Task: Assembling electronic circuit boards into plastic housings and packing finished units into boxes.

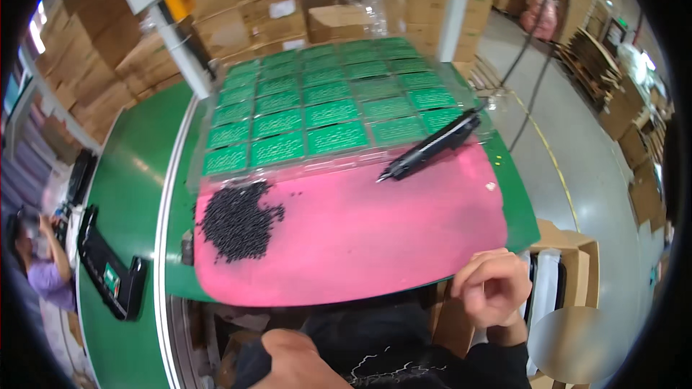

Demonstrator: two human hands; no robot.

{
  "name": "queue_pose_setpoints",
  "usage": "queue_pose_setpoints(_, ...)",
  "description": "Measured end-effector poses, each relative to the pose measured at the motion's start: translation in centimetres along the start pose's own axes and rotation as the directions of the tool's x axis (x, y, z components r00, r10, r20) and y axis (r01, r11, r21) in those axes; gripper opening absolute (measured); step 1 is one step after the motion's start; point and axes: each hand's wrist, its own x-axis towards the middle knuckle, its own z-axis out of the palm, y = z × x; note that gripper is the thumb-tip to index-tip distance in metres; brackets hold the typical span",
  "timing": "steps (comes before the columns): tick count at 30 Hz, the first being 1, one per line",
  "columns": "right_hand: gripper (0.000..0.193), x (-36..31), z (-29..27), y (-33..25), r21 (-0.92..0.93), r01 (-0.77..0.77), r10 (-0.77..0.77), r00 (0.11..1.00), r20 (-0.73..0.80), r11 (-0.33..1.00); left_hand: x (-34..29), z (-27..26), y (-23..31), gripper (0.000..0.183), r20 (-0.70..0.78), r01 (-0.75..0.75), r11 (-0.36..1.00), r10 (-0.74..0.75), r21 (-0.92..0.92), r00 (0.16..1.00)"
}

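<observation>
My right hand (494, 288) is above the near right edge of the pink mat (360, 238), next to an open carton. Its fingers are loosely curled in, and nothing shows between them. Low in the view, in front of my dark clothing, is my left hand (292, 360); its fingers are hidden and it touches nothing on the table. A heap of small black screws (241, 223) lies on the mat's left part. The black electric screwdriver (432, 145) rests across the mat's far right corner, its bit pointing left. Beyond it, a clear plastic tray (281, 174) holds rows of green circuit boards (331, 114).
The open carton (587, 274) at the right holds black parts in white wrapping. On the green bench (130, 194) to the left lies a black housing (108, 274) with a small green board. A person in purple (50, 281) is at far left. Stacked cardboard boxes (252, 14) stand behind.
</observation>
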Motion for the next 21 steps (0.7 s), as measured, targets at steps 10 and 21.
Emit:
queue_pose_setpoints(10, 0.053, -36.6, -12.5, 8.4, -0.419, -0.902, 0.269, 0.431, -0.861, 0.103, 0.1, -1.2, -13.0, 0.033, 0.128, 0.053, 0.139, 0.611, -0.989, 0.781)
queue_pose_setpoints(21, 0.094, -46.7, -4.2, 11.1, -0.353, -0.636, 0.441, 0.024, -0.897, -0.686, 6.1, -1.9, -21.8, 0.024, 0.268, 0.072, 0.775, 0.129, -0.628, 0.955)
